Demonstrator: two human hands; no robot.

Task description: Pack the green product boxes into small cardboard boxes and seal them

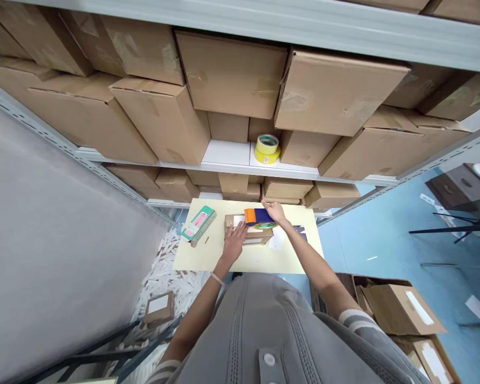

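Note:
On the pale yellow tabletop point(244, 262) lies a small cardboard box point(261, 235) with white paper pieces or labels on it. My left hand point(234, 241) rests on the box's left part, fingers stretched and spread. In my right hand point(275, 211) is an orange and dark blue tape dispenser point(260, 215), held over the top of the box. A tape roll with a green-printed core shows under the dispenser. My right fingers are partly hidden behind its handle. Left of the box lies a green and pink carton point(199, 224), placed at a slant.
Shelves of cardboard boxes point(232, 72) rise behind the table. Two yellow tape rolls point(268, 149) are stacked on the shelf edge. White paper strips point(164, 266) cover the floor at left, with a labelled box point(159, 309). More open cartons point(404, 312) stand at lower right.

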